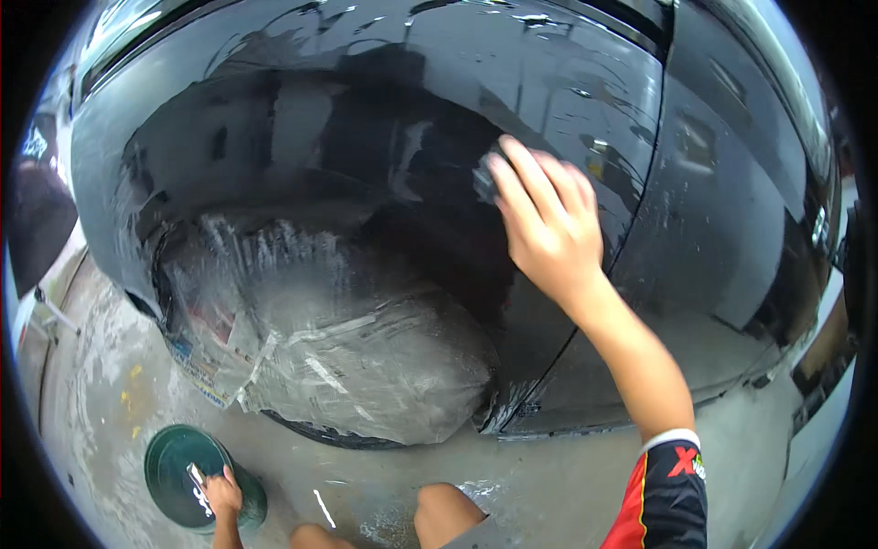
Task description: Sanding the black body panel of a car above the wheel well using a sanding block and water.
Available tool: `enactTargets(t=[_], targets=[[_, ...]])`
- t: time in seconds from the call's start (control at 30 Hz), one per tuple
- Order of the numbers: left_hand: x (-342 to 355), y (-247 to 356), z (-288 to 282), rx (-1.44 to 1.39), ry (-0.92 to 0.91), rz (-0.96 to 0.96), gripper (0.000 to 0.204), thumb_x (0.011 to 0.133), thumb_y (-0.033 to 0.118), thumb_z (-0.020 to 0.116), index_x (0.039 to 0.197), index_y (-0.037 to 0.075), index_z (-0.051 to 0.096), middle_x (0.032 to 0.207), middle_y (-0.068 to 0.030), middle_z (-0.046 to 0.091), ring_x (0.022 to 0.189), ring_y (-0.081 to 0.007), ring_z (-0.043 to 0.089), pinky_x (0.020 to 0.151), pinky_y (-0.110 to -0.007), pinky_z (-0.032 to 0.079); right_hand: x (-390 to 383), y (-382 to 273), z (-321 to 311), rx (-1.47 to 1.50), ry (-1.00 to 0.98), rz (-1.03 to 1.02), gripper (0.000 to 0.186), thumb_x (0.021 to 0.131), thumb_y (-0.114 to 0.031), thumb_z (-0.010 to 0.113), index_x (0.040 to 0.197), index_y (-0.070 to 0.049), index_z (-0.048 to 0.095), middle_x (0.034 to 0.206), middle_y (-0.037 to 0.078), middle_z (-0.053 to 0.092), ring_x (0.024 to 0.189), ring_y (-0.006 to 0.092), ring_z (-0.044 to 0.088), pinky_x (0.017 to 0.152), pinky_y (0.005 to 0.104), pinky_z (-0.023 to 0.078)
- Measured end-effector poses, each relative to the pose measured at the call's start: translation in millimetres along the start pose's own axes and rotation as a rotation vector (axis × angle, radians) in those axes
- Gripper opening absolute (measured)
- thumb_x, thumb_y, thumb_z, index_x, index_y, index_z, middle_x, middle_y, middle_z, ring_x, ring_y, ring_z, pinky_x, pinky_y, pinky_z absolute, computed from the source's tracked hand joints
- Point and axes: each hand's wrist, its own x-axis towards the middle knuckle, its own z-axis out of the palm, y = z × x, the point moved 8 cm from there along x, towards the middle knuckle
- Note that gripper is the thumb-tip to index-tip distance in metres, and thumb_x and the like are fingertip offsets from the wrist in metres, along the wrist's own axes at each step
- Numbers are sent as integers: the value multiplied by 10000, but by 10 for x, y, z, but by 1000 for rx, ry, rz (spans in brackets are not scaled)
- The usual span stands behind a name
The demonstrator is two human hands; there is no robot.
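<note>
My right hand [556, 224] is pressed on the glossy black fender [366, 128] of a car, near the door seam. Under its fingertips is a dark grey, wet-looking sanding pad [485, 180], mostly covered by the fingers. At the lower left, my left hand [222, 492] is closed round a small flat light-coloured piece [196, 479] over a dark green bucket [151, 457]; its exact kind is not clear. Grey dusty film masking [384, 366] covers the wheel below the fender, with printed paper [197, 366] at its left edge. Whitish residue streaks the fender's lower edge.
The black car door [713, 220] continues to the right of the seam. Wet grey concrete floor [101, 384] lies below, with pale smears and yellow spots. My bent knees [448, 512] are at the bottom. A thin stand leg [59, 313] shows at far left.
</note>
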Motion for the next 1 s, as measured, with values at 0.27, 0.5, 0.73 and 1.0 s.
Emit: enactTargets(t=[0.27,0.5,0.73,1.0], targets=[[-186,-350,100,-83,-20,-39,728,1092,458,275,1025,-118,714,1142,-306,683,1238,-424,573,1167,-546,304,119,-102,48,15,-77,-137,410,771,-132,709,1174,-58,699,1327,81,655,1143,221,625,984,382,453],[-276,313,-452,11,85,15,695,1089,431,303,974,-102,736,1075,-246,720,1189,-417,610,1164,-596,288,349,-149,153,-33,-124,-163,420,795,-103,699,1212,-59,689,1336,76,654,1150,222,620,1020,405,437],[-143,-44,44,-119,-131,-37,778,1089,489,210,1026,-51,767,1137,-227,718,1226,-395,595,1169,-621,269,1032,-592,515,82,-103,-296,376,838,-117,651,1206,-39,650,1322,102,632,1151,250,626,1006,420,473],[-138,67,-86,-159,-34,-74,732,1066,486,287,1024,-75,756,1178,-229,713,1216,-408,609,1167,-653,245,621,-303,237,18,-122,-283,469,745,-96,746,1204,-23,688,1339,112,646,1112,273,624,998,435,450]])
